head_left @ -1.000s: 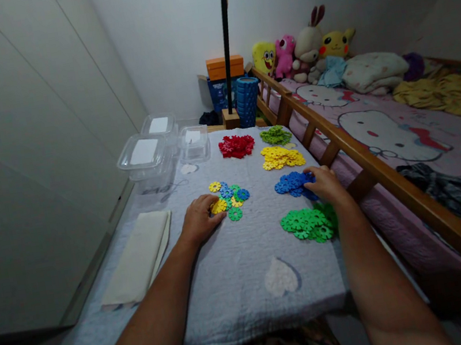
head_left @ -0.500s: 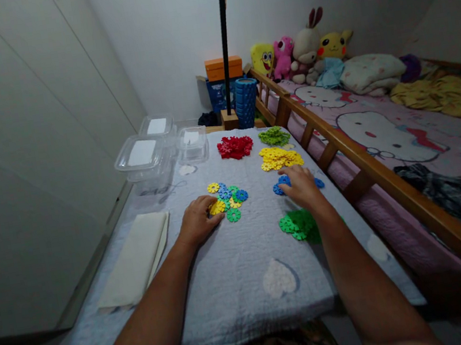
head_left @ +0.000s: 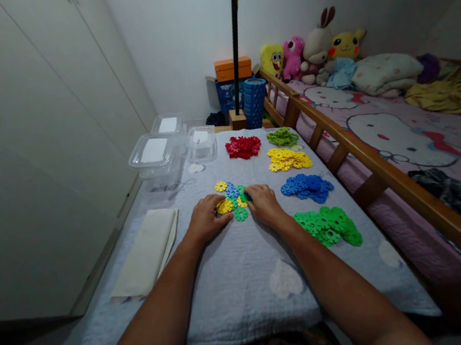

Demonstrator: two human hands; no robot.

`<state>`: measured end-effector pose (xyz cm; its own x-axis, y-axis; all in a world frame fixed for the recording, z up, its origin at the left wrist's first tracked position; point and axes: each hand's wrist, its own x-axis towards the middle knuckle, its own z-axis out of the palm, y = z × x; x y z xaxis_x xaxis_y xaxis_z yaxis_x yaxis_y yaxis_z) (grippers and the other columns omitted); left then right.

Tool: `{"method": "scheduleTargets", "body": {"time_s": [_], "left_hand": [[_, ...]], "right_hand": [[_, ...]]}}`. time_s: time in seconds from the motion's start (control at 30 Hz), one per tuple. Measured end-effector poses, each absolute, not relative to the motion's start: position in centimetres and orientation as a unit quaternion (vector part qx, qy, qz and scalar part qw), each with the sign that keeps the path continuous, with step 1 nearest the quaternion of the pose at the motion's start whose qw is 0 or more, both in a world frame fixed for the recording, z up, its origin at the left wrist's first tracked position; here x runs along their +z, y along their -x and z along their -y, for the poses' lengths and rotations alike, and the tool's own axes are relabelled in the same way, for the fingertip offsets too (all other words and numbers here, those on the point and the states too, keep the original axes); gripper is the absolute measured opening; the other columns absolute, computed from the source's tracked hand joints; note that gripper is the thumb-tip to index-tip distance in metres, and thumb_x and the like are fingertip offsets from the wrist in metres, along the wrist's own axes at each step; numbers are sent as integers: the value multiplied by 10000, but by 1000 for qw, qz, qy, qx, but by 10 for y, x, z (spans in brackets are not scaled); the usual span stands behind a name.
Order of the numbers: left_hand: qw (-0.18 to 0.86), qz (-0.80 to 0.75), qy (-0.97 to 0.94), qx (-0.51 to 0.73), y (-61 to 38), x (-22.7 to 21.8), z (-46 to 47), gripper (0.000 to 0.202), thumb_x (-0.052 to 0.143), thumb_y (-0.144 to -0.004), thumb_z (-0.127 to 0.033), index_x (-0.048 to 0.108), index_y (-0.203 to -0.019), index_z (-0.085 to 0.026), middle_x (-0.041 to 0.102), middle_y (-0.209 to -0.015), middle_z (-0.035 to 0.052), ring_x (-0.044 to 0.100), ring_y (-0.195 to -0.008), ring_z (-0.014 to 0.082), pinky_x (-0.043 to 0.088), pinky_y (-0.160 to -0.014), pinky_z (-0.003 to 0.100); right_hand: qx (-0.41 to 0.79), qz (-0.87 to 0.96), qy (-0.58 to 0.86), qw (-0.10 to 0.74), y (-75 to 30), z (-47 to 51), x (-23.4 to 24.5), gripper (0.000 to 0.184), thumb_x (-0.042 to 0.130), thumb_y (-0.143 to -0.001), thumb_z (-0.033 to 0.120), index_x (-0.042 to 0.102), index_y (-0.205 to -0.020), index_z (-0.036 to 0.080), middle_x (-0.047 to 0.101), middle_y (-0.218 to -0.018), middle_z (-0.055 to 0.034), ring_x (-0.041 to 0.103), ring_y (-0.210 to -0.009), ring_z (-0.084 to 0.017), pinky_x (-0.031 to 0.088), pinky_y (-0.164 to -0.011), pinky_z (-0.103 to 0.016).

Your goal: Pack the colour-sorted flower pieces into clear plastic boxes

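Observation:
A small mixed heap of flower-shaped plastic connector discs (head_left: 241, 214) in yellow, blue and green lies mid-table between my hands. My left hand (head_left: 208, 218) is at its left side, thumb and fingers closed around the edge of a yellow connector disc (head_left: 224, 206). On the other side, my right hand (head_left: 265, 204) has its fingertips on a blue connector disc (head_left: 247, 195), mostly hidden by the fingers. Sorted piles lie beyond and to the right: red discs (head_left: 243, 147), light green discs (head_left: 282, 137), yellow discs (head_left: 289, 158), blue discs (head_left: 307, 187) and green discs (head_left: 329, 225).
Clear plastic boxes (head_left: 154, 164) with white labels stand at the table's back left. A folded cream cloth (head_left: 145, 256) lies at left. A wooden bed rail (head_left: 365, 166) runs along the right side. A black pole (head_left: 236, 37) rises behind the table.
My right hand has moved left from above the blue pile to the mixed heap, uncovering the blue and green piles. My left hand stays at the yellow disc. The view has shifted slightly.

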<state>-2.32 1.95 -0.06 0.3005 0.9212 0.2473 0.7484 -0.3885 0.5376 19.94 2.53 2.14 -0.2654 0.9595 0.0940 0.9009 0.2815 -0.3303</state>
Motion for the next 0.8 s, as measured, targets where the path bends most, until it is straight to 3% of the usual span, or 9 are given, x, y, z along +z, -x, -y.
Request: {"method": "scheduleTargets", "body": {"time_s": [0.53,0.8], "left_hand": [[143,-550,-788,237,18,-3,-13,630,821,-759,-480,623,-1312,-251,660,-1388,96,606,-1224,334,456,-1050,492],[143,-547,-792,230,19,-1,-14,559,780,-789,-438,630,-1294,-249,662,-1369,101,608,-1196,329,458,-1025,478]], "right_hand": [[55,739,631,232,-258,-32,47,238,633,-875,141,710,-1092,200,700,-1210,-102,567,-1157,-267,402,-1001,-379],[12,656,731,190,-322,-29,43,261,607,-855,187,731,-1084,210,710,-1222,-99,562,-1139,-297,374,-956,-424]]}}
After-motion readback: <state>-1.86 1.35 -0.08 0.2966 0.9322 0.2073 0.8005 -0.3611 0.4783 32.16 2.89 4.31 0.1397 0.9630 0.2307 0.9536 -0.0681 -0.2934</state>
